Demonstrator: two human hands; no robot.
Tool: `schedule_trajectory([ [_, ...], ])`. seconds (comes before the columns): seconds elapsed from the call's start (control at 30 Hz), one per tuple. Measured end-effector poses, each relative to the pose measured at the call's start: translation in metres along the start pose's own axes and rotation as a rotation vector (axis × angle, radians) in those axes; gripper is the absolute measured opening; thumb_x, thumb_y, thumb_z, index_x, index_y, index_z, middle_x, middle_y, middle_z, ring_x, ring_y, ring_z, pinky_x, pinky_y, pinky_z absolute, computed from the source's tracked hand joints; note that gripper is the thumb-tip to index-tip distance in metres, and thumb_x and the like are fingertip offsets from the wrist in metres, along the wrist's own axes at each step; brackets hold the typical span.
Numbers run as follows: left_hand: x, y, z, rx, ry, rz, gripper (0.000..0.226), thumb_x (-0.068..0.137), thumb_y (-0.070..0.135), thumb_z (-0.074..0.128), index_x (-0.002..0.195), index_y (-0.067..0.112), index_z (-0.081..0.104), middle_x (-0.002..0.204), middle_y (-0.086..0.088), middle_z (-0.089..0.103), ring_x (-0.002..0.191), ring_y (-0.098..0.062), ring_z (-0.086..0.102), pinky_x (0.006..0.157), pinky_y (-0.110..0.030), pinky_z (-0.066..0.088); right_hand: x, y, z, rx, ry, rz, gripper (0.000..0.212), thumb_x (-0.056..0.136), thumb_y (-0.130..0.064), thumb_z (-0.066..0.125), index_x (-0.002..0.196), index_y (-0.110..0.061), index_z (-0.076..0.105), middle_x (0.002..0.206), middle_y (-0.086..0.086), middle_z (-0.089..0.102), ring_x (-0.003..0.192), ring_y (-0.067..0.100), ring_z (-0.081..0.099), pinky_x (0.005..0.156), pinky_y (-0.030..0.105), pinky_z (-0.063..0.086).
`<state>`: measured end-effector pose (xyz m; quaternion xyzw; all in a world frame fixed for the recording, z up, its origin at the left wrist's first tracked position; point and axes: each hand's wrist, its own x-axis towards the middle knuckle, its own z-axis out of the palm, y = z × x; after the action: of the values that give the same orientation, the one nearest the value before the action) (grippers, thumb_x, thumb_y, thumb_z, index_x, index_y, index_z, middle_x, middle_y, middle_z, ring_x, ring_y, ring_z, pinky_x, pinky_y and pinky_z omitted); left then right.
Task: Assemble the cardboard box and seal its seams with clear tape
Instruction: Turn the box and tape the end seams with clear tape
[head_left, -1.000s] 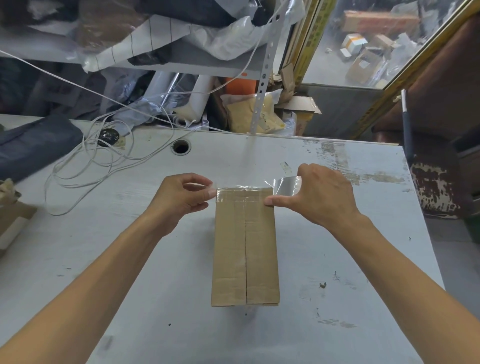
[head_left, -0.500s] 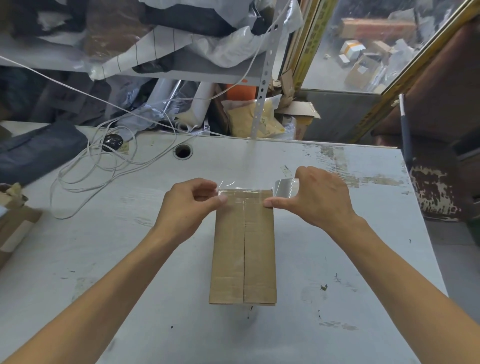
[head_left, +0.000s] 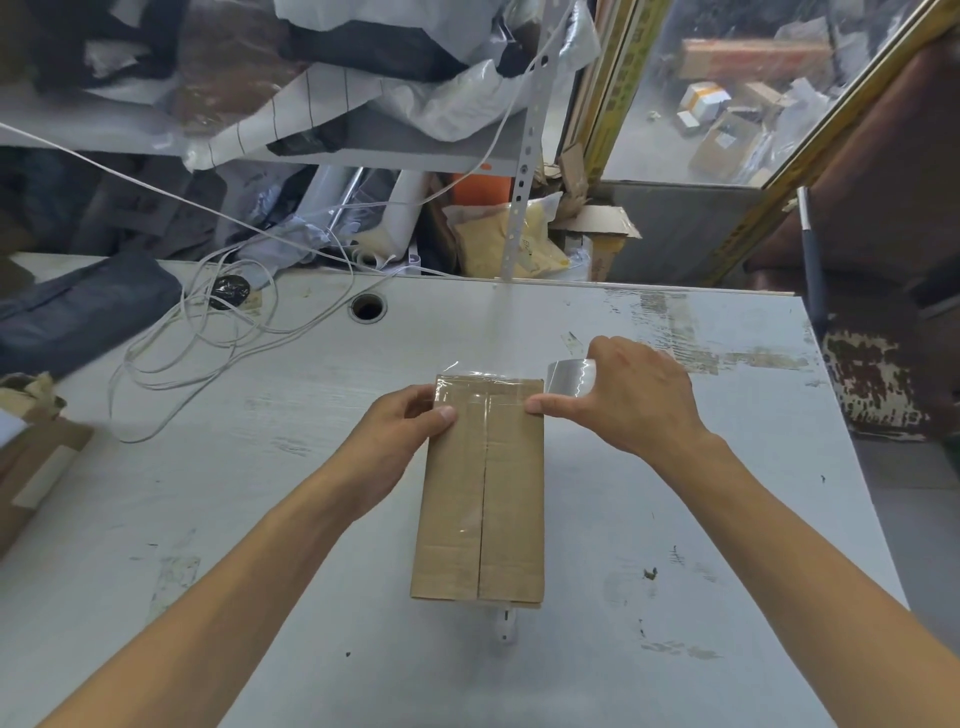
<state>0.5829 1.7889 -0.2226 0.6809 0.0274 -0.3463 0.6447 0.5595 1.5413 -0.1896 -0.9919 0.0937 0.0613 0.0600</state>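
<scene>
Surroundings: a tangled white cable (head_left: 171, 358) lies on the far left of the worn white table (head_left: 675, 519), next to a round cable hole (head_left: 368, 307); a dark grey fabric bundle (head_left: 78, 312) rests at the left edge, and a brown cardboard piece (head_left: 31, 467) sits nearer on that side.
Obstructions: nothing lies between the hands and the box; the clutter stays well apart from it.
Box: a long brown cardboard box (head_left: 483, 493) lies flat mid-table, its two top flaps meeting in a centre seam that runs towards the viewer.
Tape: a strip of clear tape (head_left: 488, 387) crosses the far end of the box, glossy and slightly wrinkled.
Left hand (head_left: 400, 441): curled round the box's far left corner, thumb on top.
Right hand (head_left: 634, 400): gripping a roll of clear tape (head_left: 569, 376) just beside the far right corner, thumb pressing the box edge.
</scene>
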Motion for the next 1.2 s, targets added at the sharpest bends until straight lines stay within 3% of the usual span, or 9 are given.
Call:
schedule_trajectory([
  [0.13,-0.002,-0.006,-0.005,-0.134,0.035,-0.055,0.025,0.102,0.018,0.052,0.113,0.005,0.07,0.117,-0.008,0.073,0.116,-0.019,0.066,0.108,-0.036,0.043,0.001,0.0,0.0,-0.002,-0.002,0.006,0.084,0.055,-0.096,0.043,0.083,-0.017,0.051,0.073,-0.005,0.053,0.069,0.017,0.052,0.06,0.032,0.034],
  [0.23,-0.001,-0.016,-0.015,-0.097,0.323,-0.024,0.011,0.096,0.009,0.062,0.102,0.007,0.071,0.105,-0.01,0.074,0.103,-0.018,0.07,0.103,-0.04,0.049,0.002,-0.001,-0.001,-0.009,-0.007,0.008,0.083,0.057,-0.095,0.046,0.085,-0.017,0.051,0.076,-0.004,0.054,0.071,0.017,0.053,0.061,0.032,0.035],
  [0.33,0.001,-0.013,-0.02,0.139,0.515,0.036,0.015,0.083,0.0,0.074,0.082,0.015,0.071,0.08,-0.003,0.07,0.078,-0.015,0.065,0.078,-0.032,0.053,0.002,0.0,-0.001,-0.013,-0.008,0.008,0.084,0.056,-0.095,0.045,0.087,-0.018,0.052,0.079,-0.004,0.056,0.073,0.017,0.054,0.063,0.033,0.038],
  [0.43,-0.001,-0.003,-0.024,0.221,0.519,0.052,0.016,0.079,0.001,0.075,0.077,0.016,0.07,0.073,-0.003,0.069,0.069,-0.016,0.061,0.06,-0.026,0.042,0.002,0.0,0.0,-0.018,-0.01,0.011,0.084,0.056,-0.095,0.045,0.087,-0.018,0.052,0.079,-0.004,0.056,0.072,0.017,0.054,0.062,0.033,0.037],
  [0.6,-0.004,0.004,-0.034,0.501,0.523,0.085,0.02,0.073,0.01,0.084,0.073,0.019,0.066,0.083,0.0,0.067,0.072,-0.019,0.065,0.057,-0.026,0.041,0.003,-0.001,-0.001,-0.021,-0.012,-0.003,0.08,0.057,-0.095,0.048,0.083,-0.019,0.049,0.075,-0.005,0.053,0.07,0.017,0.052,0.061,0.033,0.036],
  [0.77,-0.01,0.01,-0.046,0.746,0.497,0.06,0.014,0.079,0.018,0.081,0.069,0.016,0.071,0.066,0.001,0.065,0.065,-0.009,0.057,0.054,-0.024,0.036,0.003,-0.003,-0.004,-0.021,-0.013,-0.016,0.076,0.059,-0.093,0.052,0.077,-0.019,0.044,0.072,-0.005,0.05,0.068,0.017,0.05,0.059,0.033,0.032],
  [0.9,-0.014,0.012,-0.047,0.824,0.494,0.022,0.013,0.088,0.014,0.067,0.079,0.016,0.076,0.068,0.011,0.064,0.073,-0.012,0.06,0.056,-0.021,0.04,0.003,-0.003,-0.005,-0.018,-0.012,-0.012,0.076,0.059,-0.092,0.054,0.078,-0.018,0.045,0.072,-0.005,0.049,0.068,0.017,0.05,0.061,0.033,0.032],
  [1.07,-0.016,0.015,-0.042,0.798,0.544,0.005,0.013,0.082,0.018,0.078,0.074,0.012,0.071,0.067,0.003,0.065,0.066,-0.008,0.057,0.052,-0.023,0.035,0.002,-0.003,-0.003,-0.014,-0.013,-0.001,0.078,0.058,-0.093,0.052,0.08,-0.018,0.047,0.072,-0.005,0.05,0.069,0.017,0.051,0.06,0.032,0.032],
  [1.2,-0.016,0.016,-0.038,0.817,0.508,0.08,0.022,0.089,0.001,0.059,0.084,0.016,0.075,0.079,0.003,0.072,0.076,-0.017,0.065,0.057,-0.022,0.044,0.001,-0.003,-0.003,-0.016,-0.014,0.004,0.079,0.059,-0.092,0.052,0.083,-0.017,0.05,0.074,-0.004,0.051,0.07,0.017,0.051,0.06,0.032,0.031],
])
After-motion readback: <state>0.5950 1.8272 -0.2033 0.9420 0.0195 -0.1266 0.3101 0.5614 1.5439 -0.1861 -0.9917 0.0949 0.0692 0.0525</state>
